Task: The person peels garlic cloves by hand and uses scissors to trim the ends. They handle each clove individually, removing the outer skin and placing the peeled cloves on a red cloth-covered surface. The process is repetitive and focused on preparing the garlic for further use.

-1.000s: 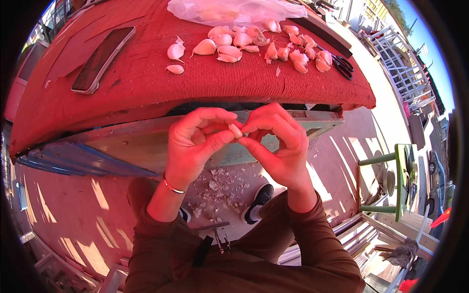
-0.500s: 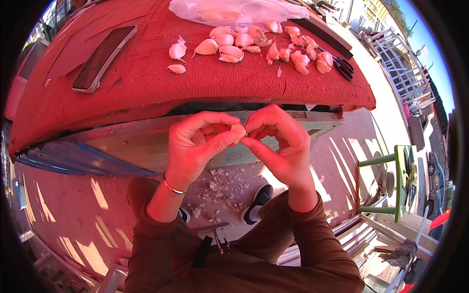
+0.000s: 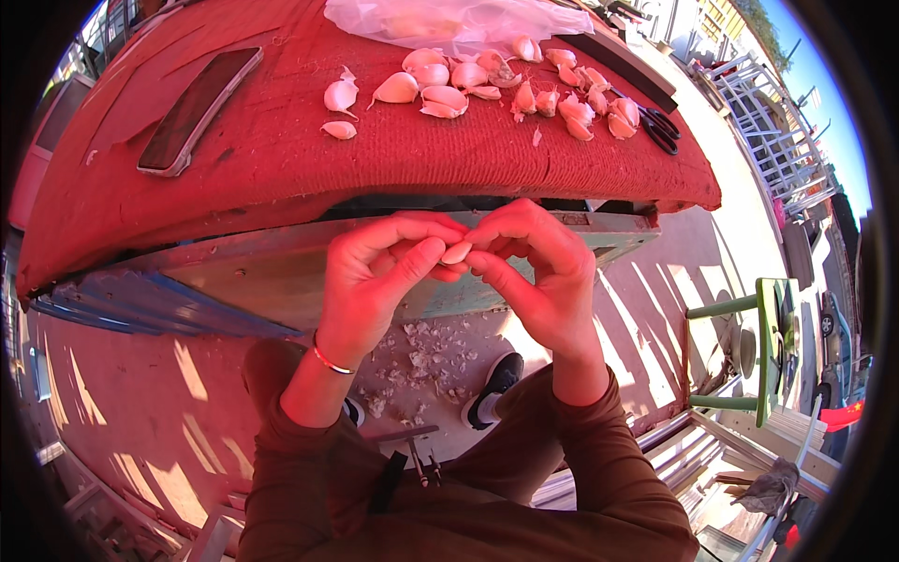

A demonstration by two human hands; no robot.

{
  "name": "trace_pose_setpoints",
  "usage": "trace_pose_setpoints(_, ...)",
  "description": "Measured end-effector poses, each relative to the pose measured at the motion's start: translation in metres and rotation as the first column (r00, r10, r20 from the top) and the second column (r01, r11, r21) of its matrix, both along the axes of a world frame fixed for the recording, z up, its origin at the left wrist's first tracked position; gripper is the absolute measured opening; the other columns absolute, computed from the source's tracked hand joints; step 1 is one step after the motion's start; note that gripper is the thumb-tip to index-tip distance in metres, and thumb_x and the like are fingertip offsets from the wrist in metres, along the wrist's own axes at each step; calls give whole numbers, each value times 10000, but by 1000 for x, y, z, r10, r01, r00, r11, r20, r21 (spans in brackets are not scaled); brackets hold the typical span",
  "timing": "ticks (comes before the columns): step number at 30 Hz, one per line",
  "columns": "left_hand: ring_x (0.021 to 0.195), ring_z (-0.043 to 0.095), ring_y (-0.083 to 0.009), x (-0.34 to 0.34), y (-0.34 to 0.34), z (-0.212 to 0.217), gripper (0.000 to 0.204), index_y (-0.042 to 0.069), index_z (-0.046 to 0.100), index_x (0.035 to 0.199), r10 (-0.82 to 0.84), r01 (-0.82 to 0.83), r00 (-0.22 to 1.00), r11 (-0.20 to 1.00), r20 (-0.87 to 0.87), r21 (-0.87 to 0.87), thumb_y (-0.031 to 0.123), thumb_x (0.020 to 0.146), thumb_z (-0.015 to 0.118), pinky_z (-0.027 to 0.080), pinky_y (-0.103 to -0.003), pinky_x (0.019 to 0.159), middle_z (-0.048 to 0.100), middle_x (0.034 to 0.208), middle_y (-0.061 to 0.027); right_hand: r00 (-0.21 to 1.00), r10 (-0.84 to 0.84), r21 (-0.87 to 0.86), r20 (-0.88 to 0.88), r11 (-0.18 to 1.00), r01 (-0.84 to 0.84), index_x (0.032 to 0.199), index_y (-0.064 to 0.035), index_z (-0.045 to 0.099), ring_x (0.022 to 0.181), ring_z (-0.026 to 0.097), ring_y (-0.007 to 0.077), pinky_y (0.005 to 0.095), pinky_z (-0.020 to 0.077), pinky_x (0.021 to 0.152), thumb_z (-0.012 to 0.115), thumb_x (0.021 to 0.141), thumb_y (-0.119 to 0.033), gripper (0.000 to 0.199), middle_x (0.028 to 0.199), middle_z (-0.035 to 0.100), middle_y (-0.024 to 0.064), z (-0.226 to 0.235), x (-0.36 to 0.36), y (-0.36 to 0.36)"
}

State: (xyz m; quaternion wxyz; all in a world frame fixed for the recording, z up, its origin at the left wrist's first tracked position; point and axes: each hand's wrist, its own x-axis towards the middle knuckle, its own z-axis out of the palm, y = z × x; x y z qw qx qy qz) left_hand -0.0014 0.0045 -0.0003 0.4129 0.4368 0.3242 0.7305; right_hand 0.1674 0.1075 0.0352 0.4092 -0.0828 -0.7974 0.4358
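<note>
Nearest the camera, two forearms in brown long sleeves rose from the lower edge, the left wrist ringed by a thin bracelet (image 3: 332,360). Below them, between the person's black-and-white shoes (image 3: 493,388), lay a scatter of pale papery garlic skins (image 3: 421,361) on the reddish floor.

Above that, the left hand (image 3: 379,281) and the right hand (image 3: 543,276) met just in front of the table edge. Both were curled, thumbs and forefingers pinched together from either side on a single small pale garlic clove (image 3: 457,252), which sat between the fingertips of both hands, held in the air below the table's front rim and not touching the cloth.

Beyond the hands stood the table covered with a red ribbed cloth (image 3: 281,178). On its left part lay a dark flat smartphone in a light case (image 3: 199,109), slanted. Towards the middle lay a loose group of whitish unpeeled garlic cloves (image 3: 440,86), with one small clove (image 3: 339,129) apart on the near left. Further right lay more cloves of a pinkish tone (image 3: 585,105), and just beside them black-handled scissors (image 3: 660,126). At the far edge rested a crumpled clear plastic bag (image 3: 459,19).

To the right, off the table, stood a green wooden stool (image 3: 758,347).
</note>
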Motion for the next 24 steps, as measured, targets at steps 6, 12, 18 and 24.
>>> trace_pose_setpoints(6,997,729,-205,4,-1,2,175,-72,702,1146,46,-47,996,999,-73,-13,-1,993,655,609,-323,879,723,1150,-160,999,-30,-142,18,989,33,1007,13,688,858,711,142,278,563,745,727,908,46,111,919,687,70,-2,0,-3)
trace_pose_setpoints(12,940,743,-192,6,-2,2,171,-58,718,1124,98,-107,991,990,-95,-96,21,973,699,622,-311,835,747,1076,-135,1000,-31,-49,7,998,31,1002,23,683,844,658,116,255,554,729,747,894,61,131,956,655,62,-5,0,1)
trace_pose_setpoints(18,980,728,-177,11,1,0,170,-54,725,1122,182,-185,972,983,-147,-7,-9,959,704,602,-305,879,750,1079,-127,997,-82,-7,-4,997,82,970,-1,703,839,669,144,276,545,713,759,858,58,138,986,646,76,-2,-3,-2)
trace_pose_setpoints(24,1051,701,-170,10,3,-6,224,-54,713,1152,208,-202,964,978,-167,52,-54,928,721,571,-303,944,738,1134,-125,993,-100,131,-55,986,107,973,-14,712,846,666,157,285,547,727,778,821,82,192,993,645,84,-3,-6,-1)
